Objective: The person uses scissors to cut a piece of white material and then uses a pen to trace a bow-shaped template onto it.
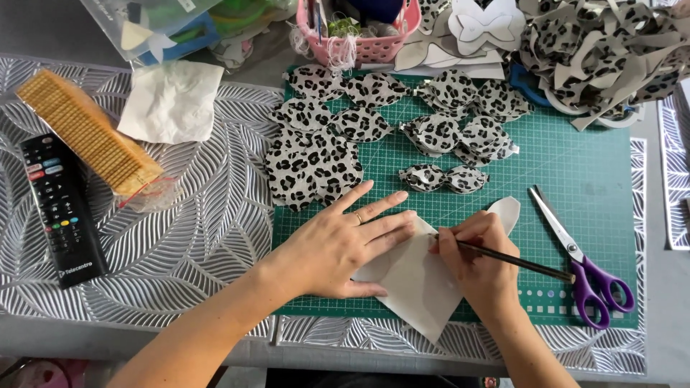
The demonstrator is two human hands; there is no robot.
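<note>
The right hand [478, 251] has its grip pinched on a dark pencil [514, 260], fingers curled tight, the tip pressed down at the upper edge of a pale sheet of material [417, 287] that lies on the green cutting mat [575, 165]. The left hand [345, 241] lies flat beside it with fingers spread, palm pressing the sheet down, a ring on one finger; both forearms reach in from the near edge. The sheet is smooth and off-white, cut to a point toward the person, with a rounded lobe poking out past the right hand. Purple-handled scissors [582, 262] lie just right of the pencil's end, blades closed. Leopard-print fabric shapes [374, 129] are spread over the far half of the gridded mat, and a heap of cut scraps [604, 50] sits in the far right corner. A pink basket [359, 36] stands behind. The counter [194, 237] wears a silvery leaf-patterned cover, with a black remote control [61, 208], a tan woven strip [90, 133] and crumpled white paper [172, 100] on the left
</note>
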